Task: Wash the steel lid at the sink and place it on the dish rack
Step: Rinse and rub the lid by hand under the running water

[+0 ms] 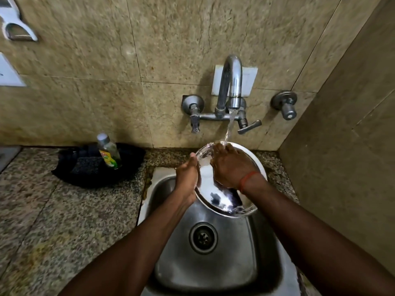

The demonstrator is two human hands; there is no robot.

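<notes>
Counter point(64, 210): we see speckled, coarse-grained granite.
Sink point(235, 259): smooth steel bowl, round drain point(203, 238) in its floor.
Steel lid point(215, 195): round mirror-bright disc, tilted over the sink's back edge, under the tap's point(232, 77) stream.
Left hand point(188, 176): grips the lid's left rim.
Right hand point(230, 167): we find its fingers pressed on the lid's wet face.

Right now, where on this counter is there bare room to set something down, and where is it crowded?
Bare granite counter lies left of the sink, in front of the bottle and black holder. The sink is crowded: left hand grips the steel lid, right hand rests on it under the tap.
</notes>
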